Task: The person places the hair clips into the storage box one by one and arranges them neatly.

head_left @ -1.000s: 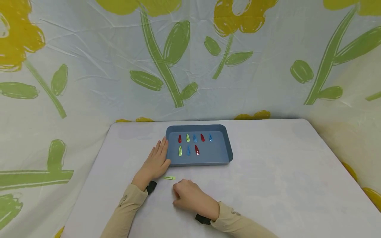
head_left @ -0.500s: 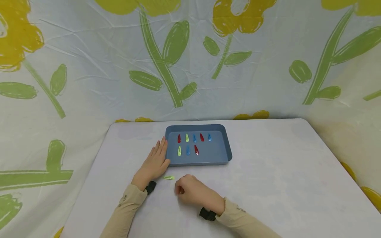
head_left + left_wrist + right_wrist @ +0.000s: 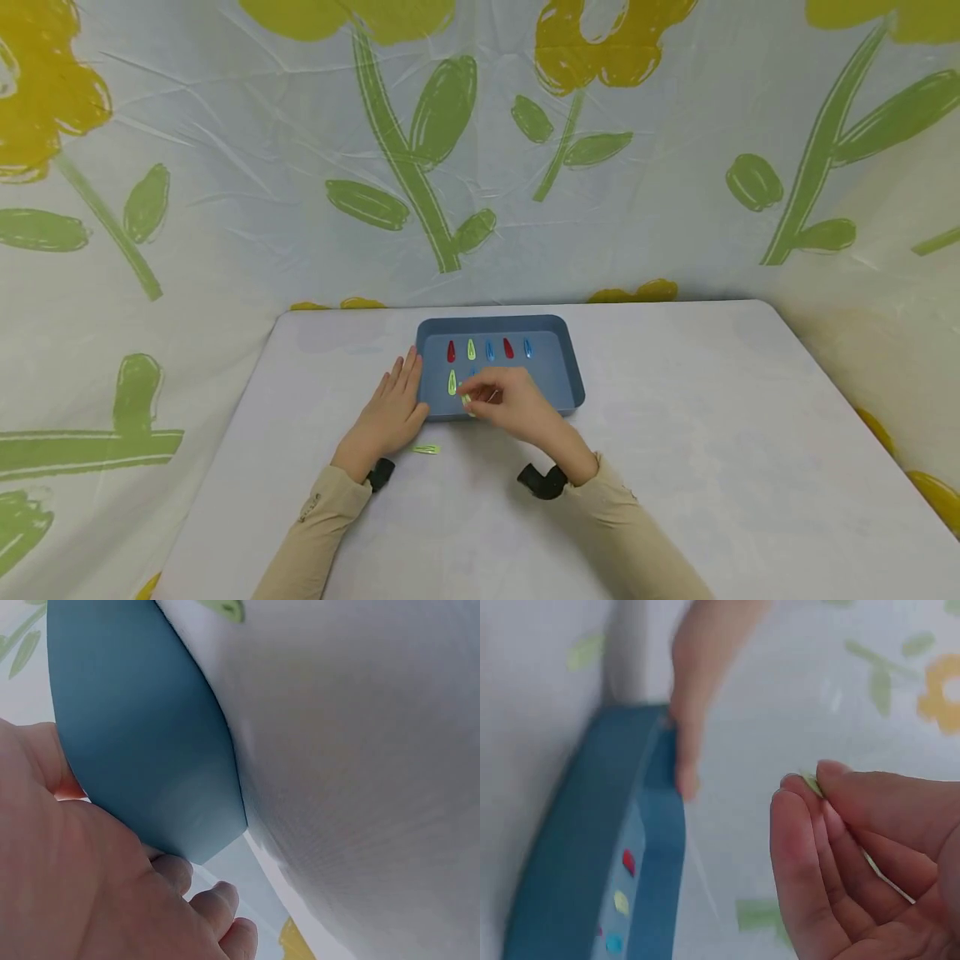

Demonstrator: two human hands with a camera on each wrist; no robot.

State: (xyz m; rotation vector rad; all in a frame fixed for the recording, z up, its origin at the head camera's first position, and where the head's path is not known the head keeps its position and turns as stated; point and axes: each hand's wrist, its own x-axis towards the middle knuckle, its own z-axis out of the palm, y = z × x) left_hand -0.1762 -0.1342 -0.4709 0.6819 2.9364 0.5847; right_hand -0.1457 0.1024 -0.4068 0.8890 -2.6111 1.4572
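My left hand (image 3: pixel 386 412) lies with straight fingers along the left side of the blue-grey tray (image 3: pixel 551 379). In the left wrist view its thumb and fingers touch the tray's outer wall (image 3: pixel 142 727). Over the tray's front part, my right hand (image 3: pixel 525 408) pinches a yellow-green snap hair clip (image 3: pixel 467 403) between thumb and fingertips. The right wrist view shows that clip's tip (image 3: pixel 810 782), plus a thin pale-green edge (image 3: pixel 885 877) near the palm. A back row of red, yellow-green and blue clips lies in the tray; a yellow-green clip (image 3: pixel 452 382) starts the front row, partly hidden by my right hand.
Another yellow-green hair clip (image 3: pixel 426 449) lies on the white table (image 3: pixel 712 433) in front of the tray, near my left wrist. Behind the table hangs a flower-printed cloth (image 3: pixel 645 192).
My right hand has risen from the table in front of the tray and moved forward over it. A yellow-green clip now shows in its fingers. The left hand stays in place.
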